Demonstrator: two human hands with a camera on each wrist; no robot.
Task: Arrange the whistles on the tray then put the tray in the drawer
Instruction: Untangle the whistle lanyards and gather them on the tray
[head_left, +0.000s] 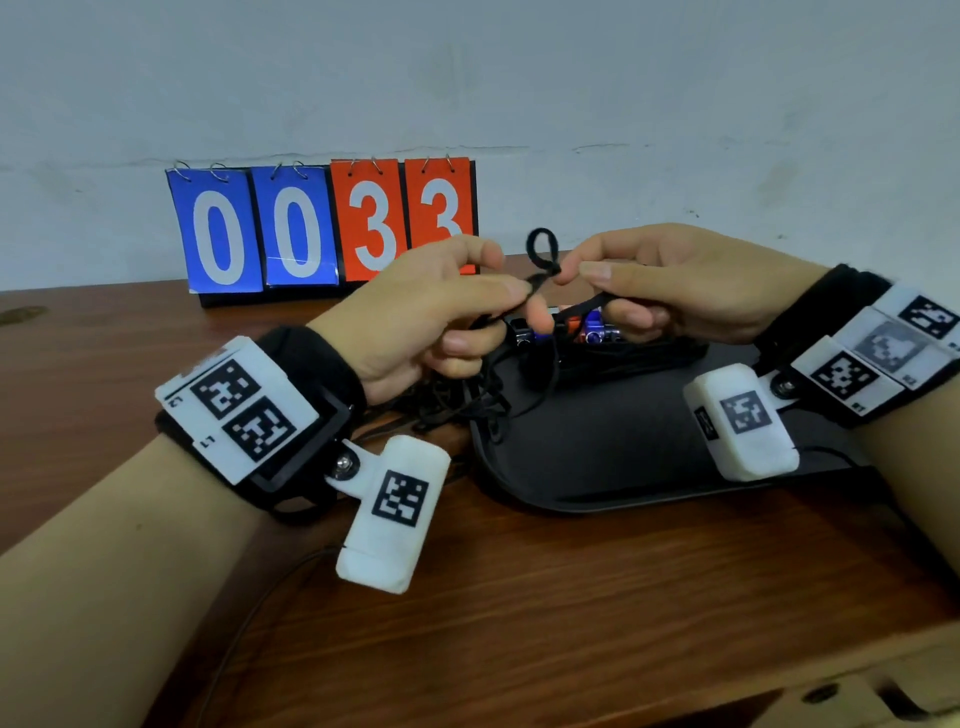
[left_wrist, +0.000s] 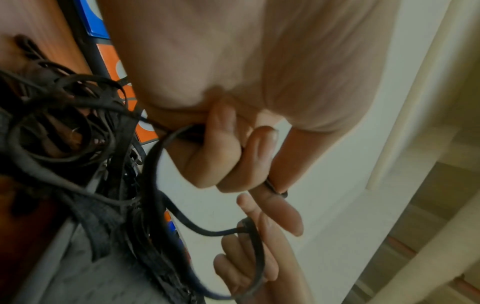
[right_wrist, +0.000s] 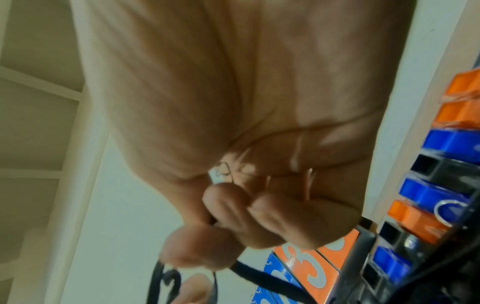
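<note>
Both hands are raised above the black tray (head_left: 613, 447) and work on one black lanyard cord (head_left: 542, 248) that makes a small knotted loop between them. My left hand (head_left: 519, 299) pinches the cord just left of the knot, its fingers (left_wrist: 228, 156) curled round it. From the other side my right hand (head_left: 574, 278) pinches the same cord (right_wrist: 262, 276), fingers (right_wrist: 233, 214) curled. A row of orange, blue and black whistles (right_wrist: 439, 197) lies along the tray's far edge (head_left: 566, 332), partly hidden by the hands. A small metal ring (right_wrist: 224, 171) shows inside my right palm.
A tangle of black cords (head_left: 457, 402) lies at the tray's left edge on the brown wooden table (head_left: 571, 597). A flip scoreboard (head_left: 322, 228) reading 0033 stands against the wall behind. A pale wooden front with a round hole (head_left: 826, 693) sits at the bottom right.
</note>
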